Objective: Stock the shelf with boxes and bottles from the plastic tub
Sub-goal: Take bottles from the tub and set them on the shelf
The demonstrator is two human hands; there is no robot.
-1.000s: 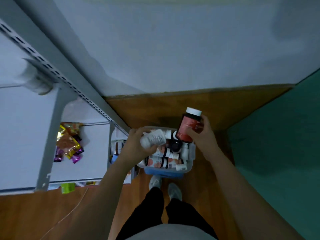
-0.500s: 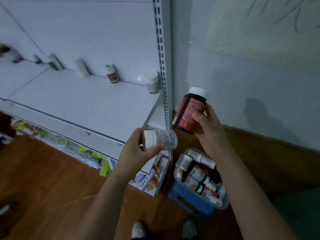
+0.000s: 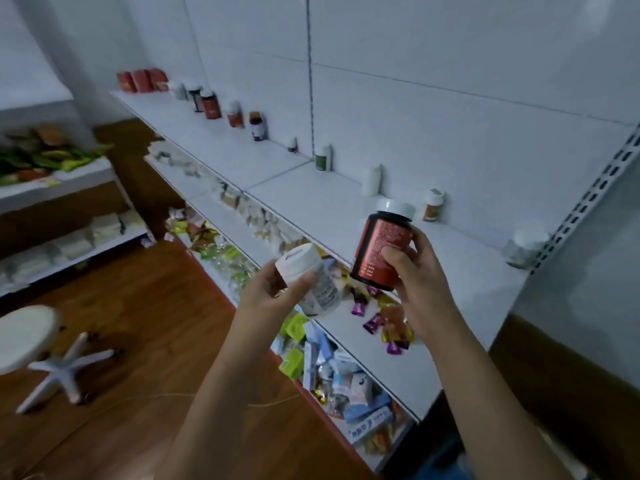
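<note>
The right hand [image 3: 414, 268], gripping the upright dark bottle [image 3: 382, 249], is nearer the shelf [image 3: 346, 209] than the left hand [image 3: 277, 289], which holds the tilted white bottle [image 3: 313, 282]

Far shelf bottles [image 3: 207, 102] blurred, labels unreadable

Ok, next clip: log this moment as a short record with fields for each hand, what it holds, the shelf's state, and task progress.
left hand: left hand grips a white bottle, tilted, cap toward the camera
right hand: right hand holds a dark bottle with red label, upright, white cap on top
shelf: top shelf carries a spaced row of bottles along the back wall
lower shelves: packets and boxes
floor: white stool
progress: both bottles in hand, neither set down yet
</note>
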